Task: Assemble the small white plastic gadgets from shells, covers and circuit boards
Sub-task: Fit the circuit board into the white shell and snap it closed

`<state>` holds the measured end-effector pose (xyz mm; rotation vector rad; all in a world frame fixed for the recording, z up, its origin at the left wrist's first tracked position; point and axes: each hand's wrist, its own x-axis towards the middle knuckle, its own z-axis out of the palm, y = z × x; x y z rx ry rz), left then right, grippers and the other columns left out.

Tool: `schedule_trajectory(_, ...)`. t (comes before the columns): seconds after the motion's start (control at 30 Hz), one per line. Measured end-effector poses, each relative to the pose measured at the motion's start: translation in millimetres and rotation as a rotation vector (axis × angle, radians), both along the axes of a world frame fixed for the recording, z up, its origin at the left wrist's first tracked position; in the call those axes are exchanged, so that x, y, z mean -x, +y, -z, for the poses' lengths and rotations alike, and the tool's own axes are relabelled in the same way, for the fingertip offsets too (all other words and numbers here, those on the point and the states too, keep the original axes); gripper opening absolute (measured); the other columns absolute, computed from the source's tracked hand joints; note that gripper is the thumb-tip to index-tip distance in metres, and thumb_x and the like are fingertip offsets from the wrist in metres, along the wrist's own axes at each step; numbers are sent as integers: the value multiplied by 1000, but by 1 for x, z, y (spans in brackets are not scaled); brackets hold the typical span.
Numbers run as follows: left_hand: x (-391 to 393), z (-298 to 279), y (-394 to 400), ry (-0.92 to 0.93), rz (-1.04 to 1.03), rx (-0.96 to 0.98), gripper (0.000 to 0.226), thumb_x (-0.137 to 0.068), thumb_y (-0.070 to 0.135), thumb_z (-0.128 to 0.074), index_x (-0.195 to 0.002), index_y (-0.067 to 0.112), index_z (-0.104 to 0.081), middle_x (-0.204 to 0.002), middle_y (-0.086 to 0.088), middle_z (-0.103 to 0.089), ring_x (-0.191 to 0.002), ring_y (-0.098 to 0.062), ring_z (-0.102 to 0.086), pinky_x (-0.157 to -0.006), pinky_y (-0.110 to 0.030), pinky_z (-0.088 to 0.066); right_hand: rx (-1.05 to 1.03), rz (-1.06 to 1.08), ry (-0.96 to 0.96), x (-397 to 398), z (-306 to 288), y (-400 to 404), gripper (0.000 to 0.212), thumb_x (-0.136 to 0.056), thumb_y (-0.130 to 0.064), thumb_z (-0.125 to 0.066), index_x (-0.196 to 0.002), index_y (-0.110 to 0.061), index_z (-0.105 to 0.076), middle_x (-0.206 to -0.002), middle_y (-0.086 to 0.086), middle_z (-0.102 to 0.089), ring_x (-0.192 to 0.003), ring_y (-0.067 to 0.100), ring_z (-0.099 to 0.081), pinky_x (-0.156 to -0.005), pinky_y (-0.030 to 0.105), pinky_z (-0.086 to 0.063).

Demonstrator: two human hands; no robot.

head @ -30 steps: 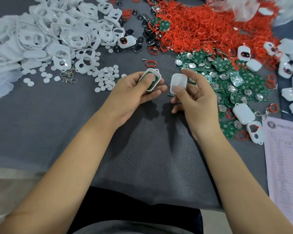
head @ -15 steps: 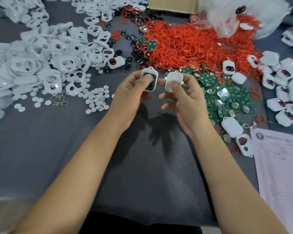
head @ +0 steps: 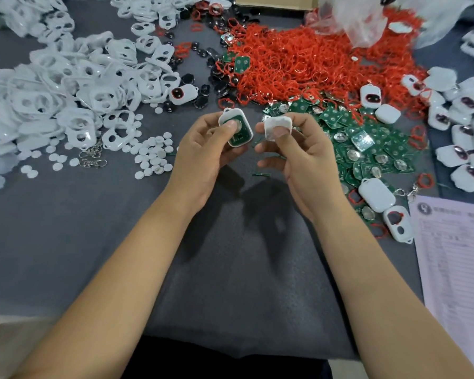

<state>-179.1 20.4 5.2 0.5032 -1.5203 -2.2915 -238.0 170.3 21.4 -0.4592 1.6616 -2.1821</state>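
Above the middle of the grey cloth-covered desk, the left hand has its grip closed on a rounded white plastic shell with a small loop at its far end; a green circuit board sits inside it, pressed by the thumb. Just to its right, not touching, the right hand pinches a smooth white plastic cover between thumb and fingers. Far left lies a heap of glossy white plastic frames with oval cut-outs, with small flat white discs and metal clasps near it. Far right spreads a tangled pile of thin red rubber rings, green square boards with silvery round cells nearer, and finished white gadgets at the right edge. A printed paper form lies near right, its writing too small to read.
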Motion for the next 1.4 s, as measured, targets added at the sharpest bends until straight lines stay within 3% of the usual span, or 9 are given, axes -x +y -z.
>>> schedule_trajectory(0.17, 0, -5, 1, -2, -14, -59, 10, -103, 8, -61, -109, 14, -66, -108, -10, -73, -104, -28, -74, -83, -29, -59, -205, 143, 121, 3, 5, 4, 17, -99, -14, -66, -111, -14, -54, -65, 1, -68, -47, 16, -52, -43, 24, -41)
schedule_trajectory(0.27, 0, -6, 2, -14, -21, -63, 10, -103, 7, -60, -109, 13, -65, -109, -12, -72, -101, -28, -74, -82, -29, -60, -224, 197, 187, 4, 6, 6, 17, -95, -12, -65, -104, -22, -54, -54, -7, -53, -48, 14, -47, -42, 22, -34)
schedule_trajectory(0.43, 0, -4, 2, -18, 12, -51, 9, -105, 8, -57, -113, 10, -60, -112, -15, -72, -102, -26, -76, -84, -29, -60, -126, 111, 69, 2, 1, 5, 17, -101, -30, -67, -98, -14, -68, -73, 4, -73, -53, 16, -60, -44, 25, -45)
schedule_trajectory(0.53, 1, -3, 1, -31, 20, -59, 11, -107, 8, -52, -118, 6, -56, -115, -17, -75, -104, -27, -76, -82, -27, -59, -95, 85, 79, 1, 0, 3, 18, -98, -20, -71, -112, -9, -68, -95, 11, -77, -71, 16, -63, -54, 27, -51)
schedule_trajectory(0.7, 2, -4, 0, -53, 60, -107, 16, -108, 8, -46, -122, 2, -52, -111, -18, -77, -107, -29, -76, -83, -28, -61, -251, 191, 249, 6, 6, 6, 5, -102, -21, -64, -101, -19, -68, -75, 9, -53, -62, 25, -45, -54, 42, -38)
schedule_trajectory(0.87, 3, -7, 0, -78, 98, -141, 23, -110, 14, -40, -112, 4, -61, -108, -17, -78, -103, -26, -77, -82, -30, -61, -215, 107, 208, 8, 5, 7, 20, -103, -8, -61, -123, -10, -59, -88, 1, -72, -71, 16, -68, -51, 32, -56)
schedule_trajectory(0.97, 4, -8, 2, -78, 81, -183, 25, -111, 17, -39, -113, 6, -62, -97, -9, -79, -93, -18, -76, -84, -33, -62, -233, 113, 247, 9, 7, 8, 26, -100, -7, -66, -123, -14, -55, -74, -7, -68, -60, 16, -59, -51, 35, -54)
schedule_trajectory(1.23, 6, -11, 11, -100, 77, -339, 23, -108, 14, -39, -101, 6, -60, -88, -11, -75, -83, -19, -76, -87, -35, -63, -257, 99, 282, 6, 9, 4, 31, -105, -3, -51, -127, -20, -64, -83, -1, -60, -51, 15, -49, -43, 29, -45)
schedule_trajectory(1.4, 3, -15, 14, -145, 133, -342, 25, -106, 15, -36, -114, 0, -54, -106, -20, -67, -96, -25, -67, -99, -38, -57, -322, 160, 306, 4, 7, 4, 22, -92, -10, -78, -107, -17, -64, -86, -1, -67, -49, 17, -54, -48, 25, -46)
